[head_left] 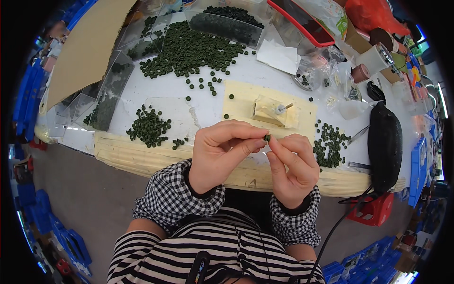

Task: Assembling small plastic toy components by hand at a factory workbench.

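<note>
Both hands meet over the table's front edge. My left hand (215, 154) pinches a small dark green round piece (267, 137) between thumb and fingertips. From the other side, my right hand (295, 165) is closed, its index fingertip against that piece; whether it grips anything else is hidden. Just beyond them stands a tape-wrapped block (275, 112) with a small upright pin, on a yellowish sheet (236, 97). A heap of dark green pieces (149, 127) lies to the left of my left hand, and another group (329, 146) to the right of my right hand.
A large pile of green pieces (189, 49) spreads at the back, beside clear bins (227, 26). Cardboard (90, 47) overhangs the left. White paper (277, 56), a red-cased phone (305, 21), tweezers (358, 134) and a black pouch (384, 146) lie toward the right.
</note>
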Motion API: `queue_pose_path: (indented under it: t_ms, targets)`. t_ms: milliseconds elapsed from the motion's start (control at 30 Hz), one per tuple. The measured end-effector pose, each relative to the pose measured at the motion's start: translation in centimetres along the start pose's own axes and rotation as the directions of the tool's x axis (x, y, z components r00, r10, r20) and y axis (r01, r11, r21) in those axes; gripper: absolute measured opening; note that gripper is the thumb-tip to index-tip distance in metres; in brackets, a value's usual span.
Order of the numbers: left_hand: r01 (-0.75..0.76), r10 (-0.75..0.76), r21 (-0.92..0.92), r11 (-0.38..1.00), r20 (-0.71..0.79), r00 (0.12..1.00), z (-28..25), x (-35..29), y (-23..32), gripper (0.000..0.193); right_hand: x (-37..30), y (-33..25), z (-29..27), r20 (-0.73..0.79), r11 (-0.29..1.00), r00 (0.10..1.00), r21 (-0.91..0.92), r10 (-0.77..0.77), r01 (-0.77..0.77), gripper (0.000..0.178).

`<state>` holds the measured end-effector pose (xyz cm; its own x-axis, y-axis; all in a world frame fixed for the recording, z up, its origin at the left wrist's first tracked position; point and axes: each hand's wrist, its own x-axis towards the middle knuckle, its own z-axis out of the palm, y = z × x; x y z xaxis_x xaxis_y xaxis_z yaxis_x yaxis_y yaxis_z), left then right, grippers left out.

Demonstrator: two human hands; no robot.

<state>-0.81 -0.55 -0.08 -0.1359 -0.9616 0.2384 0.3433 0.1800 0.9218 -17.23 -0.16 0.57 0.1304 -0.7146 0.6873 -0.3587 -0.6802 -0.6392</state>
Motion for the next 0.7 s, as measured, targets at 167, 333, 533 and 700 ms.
queue_pose_path:
  t_ms: [167,333,533,700]
  targets:
    - [0.013,-0.012,-0.007,1.000,0.013,1.000,-0.08,-0.09,0.11,0.022,-0.04,0.01,0.01,-0.002,1.000,1.000,0.004,-0.003,0.003,0.035]
    - [-0.009,0.009,0.024,1.000,0.007,1.000,-0.12,0.02,0.12,0.021,-0.22,0.09,-0.01,-0.009,1.000,1.000,0.016,0.023,-0.022,0.034]
    - [-0.066,0.066,0.112,0.992,-0.001,0.998,0.01,-0.04,0.26,0.019,-0.36,0.00,0.00,-0.015,0.999,0.999,0.024,0.049,-0.048,0.034]
    - [-0.119,0.121,0.183,0.976,0.002,0.993,-0.05,-0.05,0.23,0.019,-0.33,0.03,-0.04,-0.011,0.999,0.999,0.014,0.052,-0.052,0.033]
